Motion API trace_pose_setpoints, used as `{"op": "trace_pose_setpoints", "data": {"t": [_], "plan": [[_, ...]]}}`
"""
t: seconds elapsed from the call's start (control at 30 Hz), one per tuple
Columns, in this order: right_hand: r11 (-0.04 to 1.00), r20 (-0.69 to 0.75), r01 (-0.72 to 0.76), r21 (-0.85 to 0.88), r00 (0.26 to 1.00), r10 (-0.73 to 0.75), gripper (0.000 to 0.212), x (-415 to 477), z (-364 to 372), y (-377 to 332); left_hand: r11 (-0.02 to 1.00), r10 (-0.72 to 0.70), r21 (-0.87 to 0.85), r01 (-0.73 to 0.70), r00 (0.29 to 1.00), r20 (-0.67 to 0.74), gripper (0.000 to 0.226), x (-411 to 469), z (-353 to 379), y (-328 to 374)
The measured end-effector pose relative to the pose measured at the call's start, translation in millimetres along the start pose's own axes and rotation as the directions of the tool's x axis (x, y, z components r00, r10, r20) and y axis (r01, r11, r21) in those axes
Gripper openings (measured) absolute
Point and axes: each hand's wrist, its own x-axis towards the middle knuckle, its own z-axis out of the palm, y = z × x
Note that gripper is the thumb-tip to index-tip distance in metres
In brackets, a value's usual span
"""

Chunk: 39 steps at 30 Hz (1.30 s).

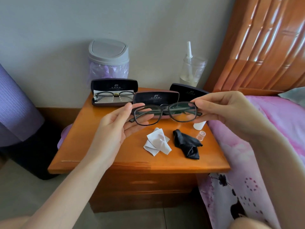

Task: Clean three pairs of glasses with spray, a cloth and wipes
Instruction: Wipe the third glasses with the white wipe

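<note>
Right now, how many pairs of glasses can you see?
2. One dark-framed pair is held up between both hands; another pair lies in the open case at back left. A third may be hidden in the other cases.

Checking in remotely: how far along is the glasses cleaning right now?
Done: nothing shows as clearly finished. In hand: both hands, left hand and right hand, hold the dark-framed glasses above the nightstand. The white cloth and black cloth lie unused. Left: another pair sits in its open case; no third pair is visible.
</note>
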Motion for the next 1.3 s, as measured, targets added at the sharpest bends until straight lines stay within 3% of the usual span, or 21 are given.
{"op": "trace_pose_setpoints", "data": {"t": [0.13,0.27,0.4,0.6,0.87,1.3], "plan": [[1.0,-0.182,-0.013,0.029,0.983,0.018,0.02,14.1,-36.9,8.1,0.993,0.002,0.115,-0.004,1.0,0.017,0.03,11.4,5.6,-11.2],[0.989,-0.365,0.024,0.143,0.931,0.03,0.043,28.4,-76.8,22.7,0.934,0.048,0.35,-0.067,0.997,0.062,0.027,17.2,7.0,-25.9],[0.992,-0.463,-0.006,0.127,0.884,0.064,0.013,40.8,-96.6,57.1,0.85,0.068,0.51,-0.131,0.988,0.141,0.027,20.2,12.1,-36.9],[0.989,-0.523,-0.121,0.085,0.839,0.147,0.021,57.7,-90.4,96.9,0.692,0.09,0.695,-0.194,0.979,0.184,0.021,26.8,17.1,-50.7],[0.986,-0.574,-0.159,0.045,0.804,0.155,0.019,79.3,-68.1,118.3,0.623,0.104,0.749,-0.226,0.973,0.207,0.024,29.4,19.3,-56.5],[0.934,-0.643,-0.3,-0.195,0.758,0.109,0.022,91.5,-51.8,132.5,0.588,0.109,0.775,-0.232,0.972,0.207,0.025,30.1,16.5,-57.9]]}}
